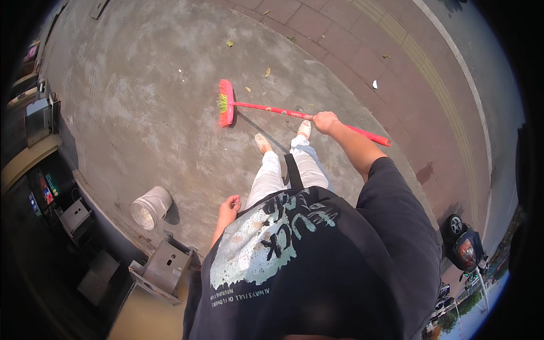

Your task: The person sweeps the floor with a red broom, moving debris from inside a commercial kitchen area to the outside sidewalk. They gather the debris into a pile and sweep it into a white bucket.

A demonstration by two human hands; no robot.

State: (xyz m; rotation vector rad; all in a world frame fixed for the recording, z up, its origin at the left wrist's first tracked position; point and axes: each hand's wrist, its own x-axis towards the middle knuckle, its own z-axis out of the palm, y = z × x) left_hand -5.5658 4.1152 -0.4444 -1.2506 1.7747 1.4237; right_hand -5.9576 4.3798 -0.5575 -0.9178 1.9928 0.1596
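Observation:
My right hand (pixel 326 122) grips the red handle of a broom (pixel 272 109) partway along, with the handle's end sticking out past my wrist. The broom's pink head, with red and yellow-green bristles, lies to the far left of the handle, over the grey concrete pavement (pixel 170 106); I cannot tell whether the bristles touch it. My left hand (pixel 230 205) hangs beside my hip, its fingers loosely curled, with nothing visible in it. A few dry leaves (pixel 267 72) and small white scraps are scattered on the concrete beyond my feet.
A whitish bucket (pixel 151 207) stands left of me, near the shop's edge. Stools (pixel 167 267) stand behind it on the left. To the right, a red-brown paved sidewalk (pixel 395 106) with a yellow tactile strip runs along the kerb. A parked motor vehicle (pixel 465 248) is at the lower right.

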